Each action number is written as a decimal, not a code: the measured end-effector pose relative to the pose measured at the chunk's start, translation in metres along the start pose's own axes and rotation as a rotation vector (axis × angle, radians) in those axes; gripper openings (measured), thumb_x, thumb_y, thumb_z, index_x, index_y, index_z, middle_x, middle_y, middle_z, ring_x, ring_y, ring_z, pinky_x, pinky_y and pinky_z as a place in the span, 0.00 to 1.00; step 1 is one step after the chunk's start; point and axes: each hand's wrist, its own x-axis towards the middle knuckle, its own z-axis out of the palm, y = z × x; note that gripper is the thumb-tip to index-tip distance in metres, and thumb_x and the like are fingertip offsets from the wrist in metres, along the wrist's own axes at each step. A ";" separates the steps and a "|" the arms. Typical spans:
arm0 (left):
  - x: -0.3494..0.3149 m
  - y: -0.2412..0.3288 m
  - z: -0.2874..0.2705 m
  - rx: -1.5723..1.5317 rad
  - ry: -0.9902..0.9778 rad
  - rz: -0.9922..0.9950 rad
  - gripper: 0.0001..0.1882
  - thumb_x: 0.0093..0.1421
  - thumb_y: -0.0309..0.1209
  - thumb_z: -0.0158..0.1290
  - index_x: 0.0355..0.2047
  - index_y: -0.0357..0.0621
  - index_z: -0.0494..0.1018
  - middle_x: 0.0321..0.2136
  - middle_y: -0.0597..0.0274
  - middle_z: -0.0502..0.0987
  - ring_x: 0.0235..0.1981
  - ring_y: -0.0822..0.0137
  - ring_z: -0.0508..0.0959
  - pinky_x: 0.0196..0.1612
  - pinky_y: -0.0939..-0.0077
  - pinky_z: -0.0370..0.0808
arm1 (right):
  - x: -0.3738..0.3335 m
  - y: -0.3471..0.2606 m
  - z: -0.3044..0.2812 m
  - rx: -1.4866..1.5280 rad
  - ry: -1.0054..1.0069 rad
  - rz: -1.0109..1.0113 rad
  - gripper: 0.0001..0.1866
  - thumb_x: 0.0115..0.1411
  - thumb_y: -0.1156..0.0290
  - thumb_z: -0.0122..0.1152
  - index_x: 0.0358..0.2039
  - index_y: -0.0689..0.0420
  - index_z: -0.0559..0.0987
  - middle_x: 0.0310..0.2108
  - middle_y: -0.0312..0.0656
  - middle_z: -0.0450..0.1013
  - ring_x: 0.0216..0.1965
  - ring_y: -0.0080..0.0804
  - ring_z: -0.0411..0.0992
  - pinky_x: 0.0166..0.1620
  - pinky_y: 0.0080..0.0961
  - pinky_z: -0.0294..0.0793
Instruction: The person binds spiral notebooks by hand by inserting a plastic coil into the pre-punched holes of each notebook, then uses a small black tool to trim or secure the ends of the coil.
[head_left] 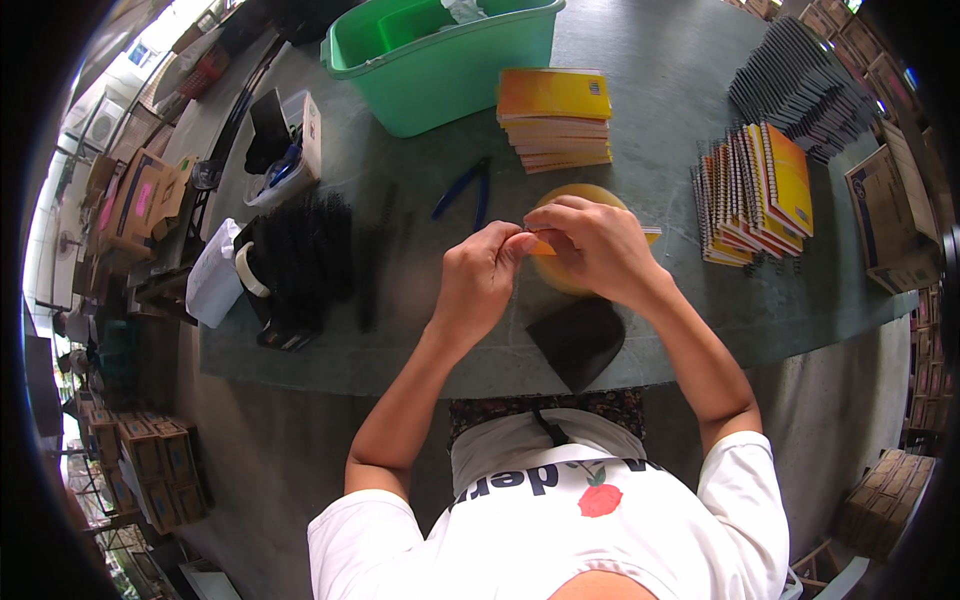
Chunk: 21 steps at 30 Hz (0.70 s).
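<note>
My left hand (480,280) and my right hand (590,245) meet over the grey table (660,130), both pinching the edge of an orange-yellow notebook (560,232) that lies mostly hidden beneath them. The fingers of both hands are closed on its near-left edge. A black pouch-like piece (580,340) lies on the table just below my right wrist. Blue-handled pliers (465,188) rest on the table beyond my left hand.
A stack of orange notebooks (555,118) and a green plastic tub (440,55) sit farther back. Spiral-bound notebooks (755,190) lean at the right, with dark ones (800,85) behind. Black spiral coils (300,255) pile at the left. Cardboard boxes (150,460) stand on the floor.
</note>
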 end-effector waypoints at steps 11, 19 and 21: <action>-0.004 -0.009 0.005 0.067 0.088 0.115 0.10 0.63 0.32 0.52 0.34 0.37 0.74 0.20 0.58 0.73 0.19 0.70 0.71 0.25 0.78 0.69 | 0.001 0.004 0.001 0.097 0.019 0.047 0.08 0.56 0.71 0.56 0.34 0.54 0.81 0.31 0.42 0.78 0.33 0.43 0.76 0.34 0.35 0.74; -0.003 -0.011 0.002 0.180 0.133 0.250 0.08 0.61 0.30 0.54 0.33 0.37 0.75 0.22 0.55 0.76 0.20 0.67 0.75 0.25 0.76 0.71 | 0.002 -0.001 0.001 0.099 0.041 0.062 0.07 0.56 0.71 0.56 0.34 0.54 0.81 0.29 0.42 0.78 0.32 0.43 0.76 0.34 0.35 0.74; -0.004 -0.011 0.005 0.168 0.131 0.217 0.07 0.60 0.30 0.54 0.32 0.37 0.75 0.22 0.55 0.76 0.20 0.66 0.76 0.25 0.75 0.71 | 0.002 0.000 0.002 0.099 0.044 0.043 0.07 0.56 0.70 0.56 0.33 0.54 0.81 0.29 0.42 0.78 0.31 0.43 0.76 0.34 0.35 0.74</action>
